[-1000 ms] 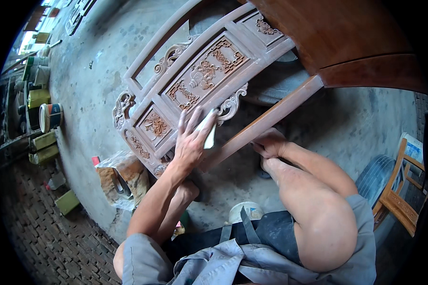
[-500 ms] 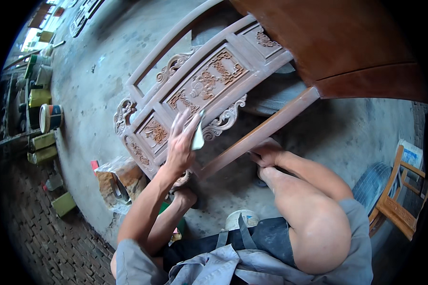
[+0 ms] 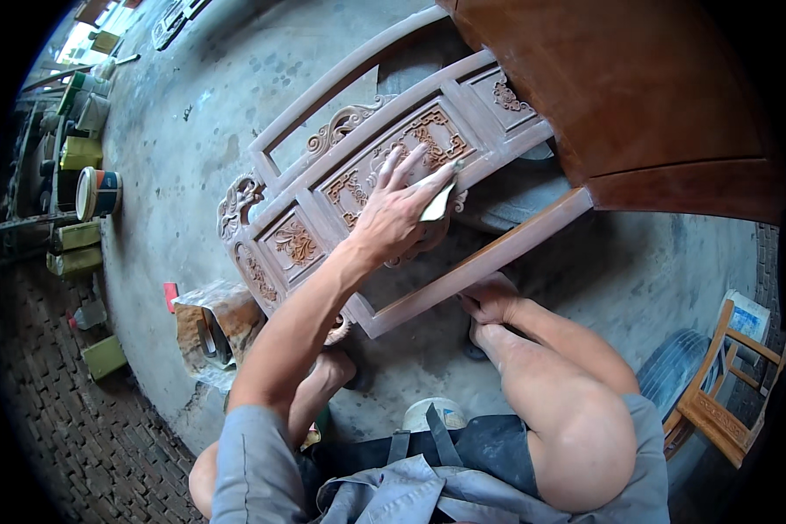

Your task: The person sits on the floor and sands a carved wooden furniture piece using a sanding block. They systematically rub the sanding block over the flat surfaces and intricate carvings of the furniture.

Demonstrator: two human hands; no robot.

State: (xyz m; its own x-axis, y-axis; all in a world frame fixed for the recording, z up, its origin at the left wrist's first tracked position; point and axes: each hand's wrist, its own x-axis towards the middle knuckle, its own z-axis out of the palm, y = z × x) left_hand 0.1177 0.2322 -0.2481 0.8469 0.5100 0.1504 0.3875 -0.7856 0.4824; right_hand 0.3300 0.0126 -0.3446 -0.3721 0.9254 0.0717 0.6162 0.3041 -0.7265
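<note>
A carved wooden furniture back panel [image 3: 327, 229], pale and dusty with brown carvings, lies slanted in front of me. My left hand [image 3: 393, 214] lies over its middle carved section, fingers stretched. A folded pale sheet [image 3: 438, 203], looking like sandpaper, is pinched at the index-finger side of that hand and sticks out to the right. My right hand [image 3: 491, 297] is curled at the underside of the lower wooden rail [image 3: 489, 258], beside my right foot. Part of its fingers is hidden there.
A large reddish-brown wooden board [image 3: 637, 96] adjoins the panel at upper right. Left of my legs stands a plastic-wrapped box [image 3: 210, 327]; a white bucket [image 3: 432, 413] sits between my knees. A small wooden chair [image 3: 716, 410] is at right, buckets [image 3: 98, 194] along the left.
My left hand has moved up and right across the panel, from its lower edge onto the central carving, with the pale sheet. My right hand stays by the rail. The view has shifted slightly.
</note>
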